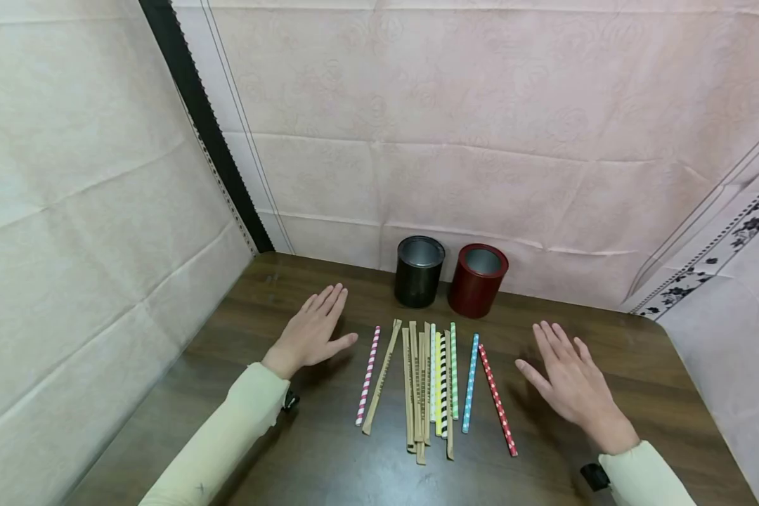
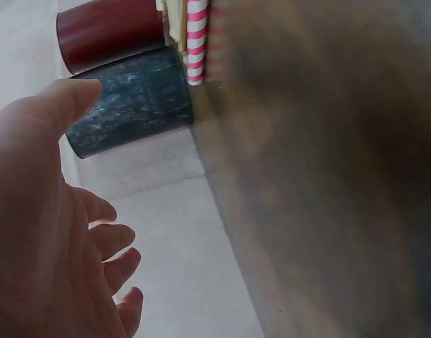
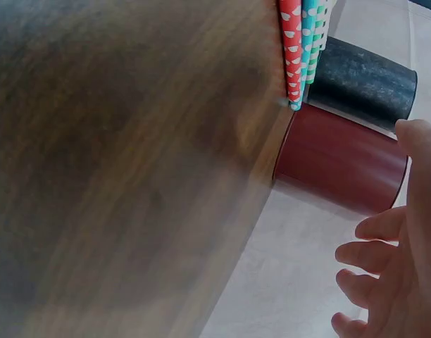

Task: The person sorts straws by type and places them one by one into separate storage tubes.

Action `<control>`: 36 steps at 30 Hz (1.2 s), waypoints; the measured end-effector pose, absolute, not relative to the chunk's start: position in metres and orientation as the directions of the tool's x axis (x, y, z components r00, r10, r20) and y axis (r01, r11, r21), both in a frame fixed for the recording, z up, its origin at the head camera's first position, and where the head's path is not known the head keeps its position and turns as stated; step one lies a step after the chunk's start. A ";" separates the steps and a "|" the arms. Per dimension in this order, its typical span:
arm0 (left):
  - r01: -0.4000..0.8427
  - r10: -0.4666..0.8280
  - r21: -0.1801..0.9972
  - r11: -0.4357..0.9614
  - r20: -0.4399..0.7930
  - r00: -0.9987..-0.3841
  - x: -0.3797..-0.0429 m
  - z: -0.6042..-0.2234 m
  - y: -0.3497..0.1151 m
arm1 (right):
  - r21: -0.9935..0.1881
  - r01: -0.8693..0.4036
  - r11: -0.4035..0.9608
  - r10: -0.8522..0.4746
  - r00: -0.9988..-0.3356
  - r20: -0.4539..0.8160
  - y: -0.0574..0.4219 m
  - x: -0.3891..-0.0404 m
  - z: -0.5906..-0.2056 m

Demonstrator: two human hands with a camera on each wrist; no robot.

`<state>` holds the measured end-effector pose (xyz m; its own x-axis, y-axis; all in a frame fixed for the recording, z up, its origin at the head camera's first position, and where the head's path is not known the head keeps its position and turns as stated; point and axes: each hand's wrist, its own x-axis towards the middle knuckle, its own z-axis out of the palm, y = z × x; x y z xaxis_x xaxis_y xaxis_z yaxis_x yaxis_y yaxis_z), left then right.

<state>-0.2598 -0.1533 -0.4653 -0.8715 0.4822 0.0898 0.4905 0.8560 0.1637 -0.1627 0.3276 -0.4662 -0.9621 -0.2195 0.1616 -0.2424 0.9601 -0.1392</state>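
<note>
My left hand is held palm down with straight fingers over the tabletop, left of a row of straws and holding nothing. Closest to it lies a pink-and-white striped straw. Several paper-wrapped brown straws fill the row's middle, among a yellow straw, a black-striped straw and a green-striped straw. A blue dotted straw and a red dotted straw lie on the right. Beyond the red one, my right hand spreads palm down, also without anything in it.
Behind the straws stand a black can and a dark red can, upright and close together. Pale cloth hangs along the back edge and both sides of the dark wooden table.
</note>
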 end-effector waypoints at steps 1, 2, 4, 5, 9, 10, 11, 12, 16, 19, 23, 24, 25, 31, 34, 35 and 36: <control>0.492 0.484 0.163 0.855 0.087 -0.871 -0.262 -0.462 -0.152 | -0.133 -0.248 0.960 -0.225 -0.960 0.166 0.327 -0.163 -0.465; 0.493 0.486 0.158 0.856 0.082 -0.870 -0.264 -0.459 -0.151 | -0.128 -0.253 0.959 -0.230 -0.958 0.170 0.327 -0.164 -0.464; 0.503 0.495 0.153 0.851 0.085 -0.865 -0.268 -0.453 -0.148 | -0.125 -0.265 0.956 -0.240 -0.954 0.181 0.326 -0.165 -0.461; 0.509 0.501 0.150 0.848 0.085 -0.861 -0.270 -0.450 -0.146 | -0.127 -0.273 0.954 -0.247 -0.950 0.189 0.325 -0.166 -0.459; 0.537 0.529 0.141 0.832 0.090 -0.844 -0.280 -0.435 -0.138 | -0.168 -0.300 0.939 -0.265 -0.943 0.201 0.322 -0.169 -0.454; 0.544 0.536 0.141 0.827 0.093 -0.839 -0.283 -0.431 -0.136 | -0.185 -0.304 0.935 -0.267 -0.943 0.198 0.321 -0.170 -0.453; 0.549 0.540 0.136 0.825 0.096 -0.836 -0.286 -0.428 -0.134 | -0.204 -0.306 0.930 -0.268 -0.943 0.195 0.321 -0.171 -0.452; 0.554 0.545 0.132 0.822 0.099 -0.832 -0.289 -0.425 -0.132 | -0.221 -0.307 0.926 -0.268 -0.945 0.187 0.320 -0.173 -0.451; 0.562 0.553 0.114 0.819 0.103 -0.827 -0.302 -0.416 -0.122 | -0.282 -0.303 0.910 -0.268 -0.951 0.156 0.317 -0.181 -0.450; 0.562 0.555 0.097 0.821 0.097 -0.826 -0.312 -0.411 -0.114 | -0.320 -0.296 0.900 -0.270 -0.955 0.125 0.315 -0.187 -0.451; 0.555 0.548 0.089 0.827 0.091 -0.831 -0.325 -0.407 -0.103 | -0.378 -0.277 0.884 -0.273 -0.960 0.065 0.310 -0.198 -0.453; 0.552 0.545 0.089 0.829 0.091 -0.833 -0.328 -0.406 -0.100 | -0.390 -0.271 0.880 -0.274 -0.960 0.050 0.308 -0.201 -0.454; 0.550 0.543 0.088 0.831 0.092 -0.835 -0.331 -0.405 -0.098 | -0.402 -0.266 0.876 -0.276 -0.961 0.035 0.306 -0.204 -0.455; 0.548 0.542 0.083 0.832 0.088 -0.836 -0.343 -0.396 -0.077 | -0.434 -0.240 0.868 -0.289 -0.956 -0.050 0.295 -0.215 -0.458; 0.547 0.543 0.082 0.833 0.072 -0.837 -0.348 -0.393 -0.067 | -0.439 -0.223 0.871 -0.291 -0.952 -0.093 0.293 -0.220 -0.460; 0.549 0.544 0.082 0.832 0.070 -0.836 -0.350 -0.392 -0.063 | -0.442 -0.216 0.870 -0.290 -0.951 -0.106 0.293 -0.222 -0.460; 0.551 0.547 0.080 0.831 0.068 -0.834 -0.352 -0.391 -0.060 | -0.447 -0.204 0.871 -0.284 -0.951 -0.119 0.292 -0.224 -0.461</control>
<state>-0.3520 -0.0602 -0.3914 -0.8342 0.5472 0.0682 0.5512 0.8305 0.0796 -0.2236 0.2923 -0.4613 -0.9513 -0.2844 -0.1190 -0.2043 0.8707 -0.4473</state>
